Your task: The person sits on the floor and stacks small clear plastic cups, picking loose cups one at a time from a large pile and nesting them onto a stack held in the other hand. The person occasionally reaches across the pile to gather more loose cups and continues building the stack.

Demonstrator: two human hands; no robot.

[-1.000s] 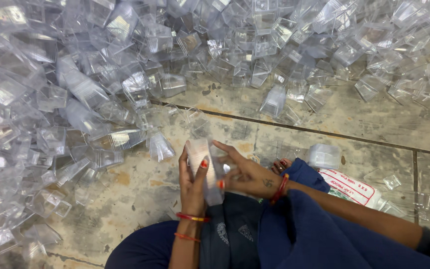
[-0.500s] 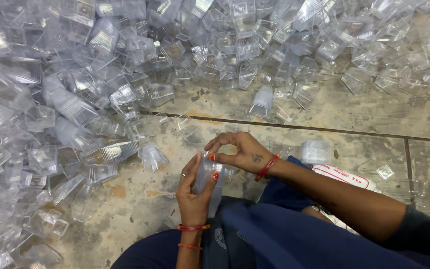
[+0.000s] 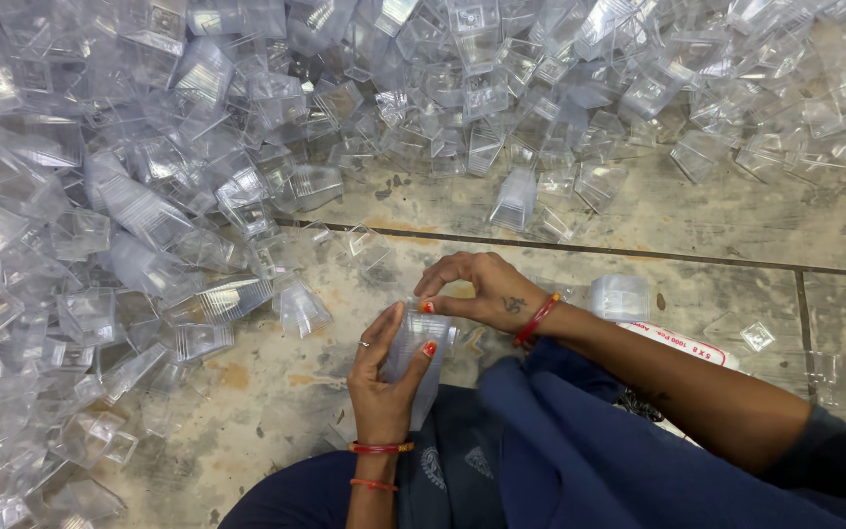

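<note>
My left hand (image 3: 384,377) grips a stack of clear plastic cups (image 3: 419,364), held upright above my lap. My right hand (image 3: 477,289) hovers over the top of that stack, fingers curled and pinching at its upper rim. Both wrists wear red bangles. A huge heap of clear square plastic cups (image 3: 247,147) covers the floor ahead and to the left. One lone cup (image 3: 301,309) lies just left of my hands.
A stone tile floor (image 3: 717,220) with a dark joint line runs across. A single clear cup (image 3: 516,201) stands ahead, another (image 3: 619,294) lies right of my wrist. A plastic packet with red print (image 3: 682,343) rests by my right arm. Dark blue clothing (image 3: 560,460) fills the bottom.
My hands with the stack have stayed near my lap; the right hand rose from beside the stack to its top. The view shifted slightly.
</note>
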